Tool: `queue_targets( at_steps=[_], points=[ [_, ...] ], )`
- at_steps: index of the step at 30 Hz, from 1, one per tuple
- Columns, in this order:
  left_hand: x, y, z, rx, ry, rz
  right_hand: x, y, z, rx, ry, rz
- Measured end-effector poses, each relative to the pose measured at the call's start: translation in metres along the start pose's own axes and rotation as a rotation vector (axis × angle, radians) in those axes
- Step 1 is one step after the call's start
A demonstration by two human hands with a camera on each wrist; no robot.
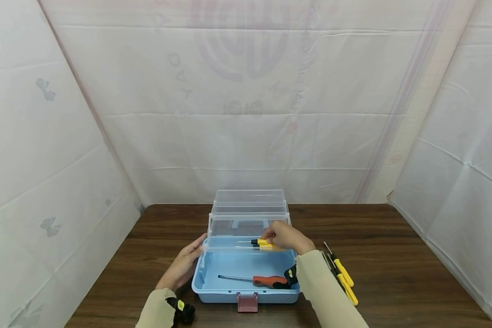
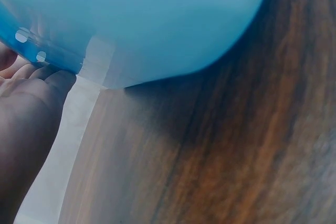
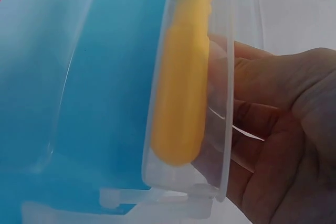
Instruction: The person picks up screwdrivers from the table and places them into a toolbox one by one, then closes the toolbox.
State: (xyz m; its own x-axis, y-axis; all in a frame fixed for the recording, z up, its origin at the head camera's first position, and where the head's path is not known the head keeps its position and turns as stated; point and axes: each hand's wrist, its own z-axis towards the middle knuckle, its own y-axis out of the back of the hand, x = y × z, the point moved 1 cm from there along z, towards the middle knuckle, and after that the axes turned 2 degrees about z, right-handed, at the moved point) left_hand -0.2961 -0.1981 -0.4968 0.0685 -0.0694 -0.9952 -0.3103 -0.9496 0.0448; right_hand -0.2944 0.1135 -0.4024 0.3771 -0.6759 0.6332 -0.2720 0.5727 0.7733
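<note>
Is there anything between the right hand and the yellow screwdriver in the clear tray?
Nothing visible. The right hand already reaches into the clear tray, its fingers beside the yellow screwdriver; whether they touch it is unclear.

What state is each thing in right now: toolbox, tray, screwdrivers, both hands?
Toolbox: open, lid swung back.
Tray: clear, raised over the blue base.
Yellow screwdriver: lying in the tray, under the right hand.
Red screwdriver: lying flat in the base.
Spare screwdrivers: lying on the table, right of the toolbox.
Left hand: fingers straight against the toolbox's left side.
Right hand: fingers at the yellow screwdriver's handle; whether it grips is unclear.
</note>
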Motion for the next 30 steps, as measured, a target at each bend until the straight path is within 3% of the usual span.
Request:
queue_targets(
  at_steps=[14, 30],
  points=[
    [-0.001, 0.001, -0.001, 0.039, -0.010, 0.037, 0.001, 0.003, -0.003, 0.000, -0.056, 0.020],
    [-0.004, -0.001, -0.002, 0.029, -0.002, 0.024, -0.007, 0.023, -0.019, -0.100, -0.052, 0.044]
  ],
)
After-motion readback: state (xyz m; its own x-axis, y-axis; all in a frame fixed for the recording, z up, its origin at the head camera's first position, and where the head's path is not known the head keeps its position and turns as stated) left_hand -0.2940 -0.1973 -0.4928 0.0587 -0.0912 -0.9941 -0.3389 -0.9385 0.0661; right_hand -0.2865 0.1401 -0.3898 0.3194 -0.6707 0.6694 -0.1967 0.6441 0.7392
